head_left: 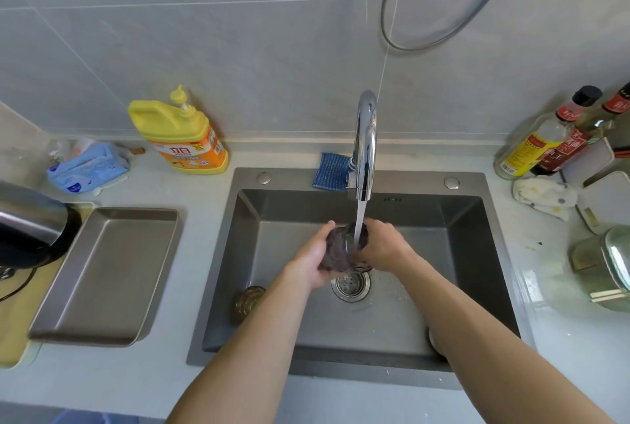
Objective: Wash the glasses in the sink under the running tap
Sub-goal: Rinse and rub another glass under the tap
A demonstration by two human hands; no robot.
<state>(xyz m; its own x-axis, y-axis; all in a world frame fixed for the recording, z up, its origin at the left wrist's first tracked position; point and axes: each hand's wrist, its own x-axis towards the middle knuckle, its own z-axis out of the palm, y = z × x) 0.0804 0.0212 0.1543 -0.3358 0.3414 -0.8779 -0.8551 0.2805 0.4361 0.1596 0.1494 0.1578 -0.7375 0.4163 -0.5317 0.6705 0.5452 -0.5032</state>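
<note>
Two bare forearms reach up from the lower edge and meet over the middle of the deep grey steel sink [477, 253]. The left hand [312, 260] cups the dark textured glass [341, 250] from the left and below, its fingers curled round the wall. The right hand [385, 246] grips the same glass from the right, fingers bent round the far side, where their tips cannot be made out. The glass is tilted above the round perforated drain [351, 284], and the stream of water [359, 219] from the chrome gooseneck tap [366, 137] falls straight onto it. A ribbed amber glass [249, 301] stands in the sink's near-left corner, well apart from the hands; the right forearm hides most of another pale round thing at the near-right wall. On the pale grey surface [201, 219], a shallow rectangular metal tray [112, 270] lies left of the sink, with a yellow pump bottle of detergent [180, 134] behind it. A blue woven scouring pad [330, 171] rests on the sink's rear ledge just beside the tap's base. Tall sauce bottles [531, 147] and a crumpled white cloth [542, 195] sit at the right.
</note>
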